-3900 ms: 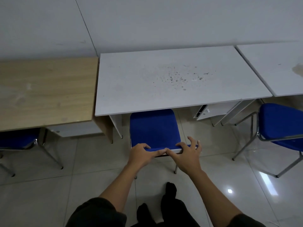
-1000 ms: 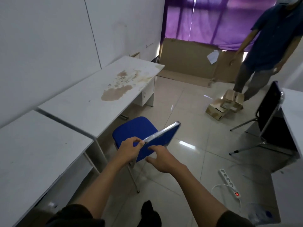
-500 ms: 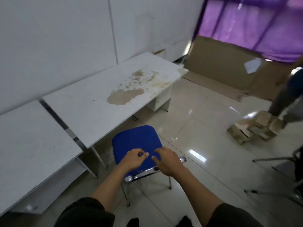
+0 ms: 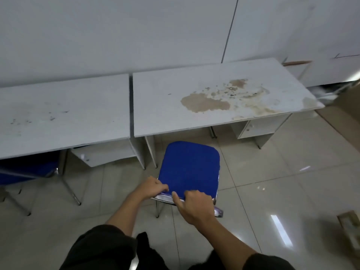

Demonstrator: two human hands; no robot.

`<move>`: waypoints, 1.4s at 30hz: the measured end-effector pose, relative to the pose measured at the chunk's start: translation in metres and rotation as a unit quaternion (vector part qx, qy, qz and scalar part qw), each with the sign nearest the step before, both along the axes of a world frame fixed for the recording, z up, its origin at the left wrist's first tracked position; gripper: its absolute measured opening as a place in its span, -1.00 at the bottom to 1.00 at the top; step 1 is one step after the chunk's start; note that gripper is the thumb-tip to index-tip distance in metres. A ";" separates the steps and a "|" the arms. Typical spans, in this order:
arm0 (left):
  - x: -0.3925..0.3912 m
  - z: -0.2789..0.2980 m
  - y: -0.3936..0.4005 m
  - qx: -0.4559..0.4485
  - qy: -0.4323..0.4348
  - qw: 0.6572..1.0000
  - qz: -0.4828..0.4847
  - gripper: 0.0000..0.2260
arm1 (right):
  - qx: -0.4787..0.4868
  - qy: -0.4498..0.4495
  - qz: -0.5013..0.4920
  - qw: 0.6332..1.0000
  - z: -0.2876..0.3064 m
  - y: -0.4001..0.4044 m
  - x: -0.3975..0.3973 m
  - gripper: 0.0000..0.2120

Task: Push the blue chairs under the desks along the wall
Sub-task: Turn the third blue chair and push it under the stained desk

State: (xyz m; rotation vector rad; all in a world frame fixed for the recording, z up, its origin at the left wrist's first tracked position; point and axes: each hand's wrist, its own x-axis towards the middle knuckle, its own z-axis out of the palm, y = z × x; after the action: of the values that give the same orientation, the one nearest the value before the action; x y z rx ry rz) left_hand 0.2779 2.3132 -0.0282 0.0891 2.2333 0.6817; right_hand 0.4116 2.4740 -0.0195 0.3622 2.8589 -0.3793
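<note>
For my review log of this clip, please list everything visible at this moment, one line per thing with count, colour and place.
Blue chair: 1, blue seat on a chrome frame, on the floor in front of the stained desk, not yet under it.
Second blue chair: 1, blue, mostly under the left desk.
Stained desk: 1, white with brown patches, against the wall, right of centre.
Left desk: 1, white, speckled, against the wall.
Cardboard piece: 1, brown, on the floor at the right edge.
Floor: glossy beige tiles.
Wall: white panels.
Left hand: gripping the chair's back rail.
Right hand: gripping the same rail.
</note>
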 end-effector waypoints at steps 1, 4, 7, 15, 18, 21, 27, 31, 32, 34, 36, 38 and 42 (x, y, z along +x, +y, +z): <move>0.010 0.000 0.009 -0.006 0.003 1.000 0.010 -0.70 | 0.002 -0.002 0.017 1.000 -0.001 0.013 0.005 -0.24; 0.040 -0.004 0.037 -0.003 0.020 0.999 0.047 -0.65 | 0.005 0.011 0.062 0.998 -0.006 0.054 0.019 -0.22; 0.068 -0.008 0.067 0.024 0.066 0.990 0.122 -0.61 | 0.000 0.033 0.091 0.995 -0.003 0.092 0.029 -0.23; 0.120 -0.022 0.104 0.030 0.069 0.987 0.141 -0.57 | 0.020 0.067 0.145 0.987 -0.006 0.145 0.071 -0.36; 0.135 -0.022 0.109 0.043 0.102 0.981 0.157 -0.55 | 0.019 0.076 0.133 0.988 -0.005 0.152 0.081 -0.37; 0.146 -0.018 0.111 0.041 0.130 0.976 0.170 -0.46 | 0.024 0.084 0.087 0.992 -0.004 0.156 0.090 -0.28; 0.173 -0.019 0.113 0.012 0.244 0.955 0.167 -0.36 | 0.016 0.093 0.001 0.996 -0.018 0.172 0.112 -0.08; 0.162 -0.013 0.116 0.003 0.269 0.950 0.159 -0.37 | 0.010 0.252 0.038 0.967 -0.040 0.181 0.102 -0.28; 0.158 -0.011 0.114 0.009 0.274 0.948 0.164 -0.38 | 0.002 0.279 0.038 0.960 -0.042 0.179 0.100 -0.32; 0.148 -0.010 0.105 0.016 0.292 0.941 0.172 -0.37 | -0.010 0.306 0.028 0.952 -0.043 0.170 0.092 -0.37; 0.132 -0.011 0.096 0.024 0.301 0.937 0.174 -0.38 | -0.015 0.326 0.022 0.945 -0.045 0.159 0.082 -0.40; 0.111 -0.011 0.085 0.035 0.305 0.938 0.163 -0.38 | -0.021 0.339 0.020 0.940 -0.044 0.146 0.072 -0.43; 0.067 -0.015 0.056 0.046 0.307 0.940 0.139 -0.37 | -0.019 0.358 0.029 0.933 -0.045 0.118 0.047 -0.50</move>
State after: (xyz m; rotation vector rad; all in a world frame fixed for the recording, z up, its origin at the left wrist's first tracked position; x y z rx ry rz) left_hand 0.3447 2.3694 -0.0430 0.0323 2.8448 1.0197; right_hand 0.4582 2.5924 -0.0647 0.1427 3.5498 -0.6704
